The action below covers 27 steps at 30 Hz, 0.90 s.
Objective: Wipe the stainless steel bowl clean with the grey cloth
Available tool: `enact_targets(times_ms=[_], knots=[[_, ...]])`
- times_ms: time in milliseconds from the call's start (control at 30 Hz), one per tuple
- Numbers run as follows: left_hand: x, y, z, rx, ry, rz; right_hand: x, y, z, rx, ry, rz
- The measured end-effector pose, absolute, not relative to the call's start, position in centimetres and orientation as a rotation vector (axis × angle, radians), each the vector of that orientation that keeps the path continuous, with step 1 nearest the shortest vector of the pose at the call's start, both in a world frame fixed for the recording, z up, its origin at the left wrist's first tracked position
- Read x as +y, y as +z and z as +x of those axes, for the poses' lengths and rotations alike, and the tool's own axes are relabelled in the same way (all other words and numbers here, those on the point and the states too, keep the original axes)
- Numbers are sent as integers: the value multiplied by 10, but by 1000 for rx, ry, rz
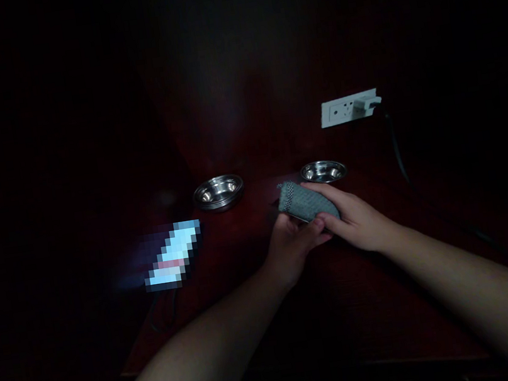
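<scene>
Both hands hold a folded grey-green cloth [309,201] with a black-and-white checked band along its left edge. My left hand [293,242] grips it from below, thumb pressed against the near side. On the right side, my right hand [350,214] is wrapped round the cloth, its fingers partly hidden behind it. The bundle is held above the dark red table, just in front of a shiny metal bowl [323,171].
Stacked metal bowls [219,192] stand left of the hands. Nearer lies a lit phone-like device [175,253], its screen pixelated, with a thin cord [171,311]. A white wall socket [349,109] holds a plug, its dark cable [396,144] hanging down. The surroundings are very dark.
</scene>
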<state>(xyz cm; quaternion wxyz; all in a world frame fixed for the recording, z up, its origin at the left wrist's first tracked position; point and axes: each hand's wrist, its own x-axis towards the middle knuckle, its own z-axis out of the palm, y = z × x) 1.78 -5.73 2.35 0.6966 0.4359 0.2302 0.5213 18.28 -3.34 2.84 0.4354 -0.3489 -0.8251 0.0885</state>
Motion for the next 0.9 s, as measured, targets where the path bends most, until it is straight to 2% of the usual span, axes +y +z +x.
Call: enact_targets(times_ms=[367, 900], knots=[[-56, 23, 18, 407, 1074, 937, -33, 32, 184, -2013, 15, -905], [-53, 19, 20, 433, 1093, 865, -23, 25, 188, -2045, 14, -897]])
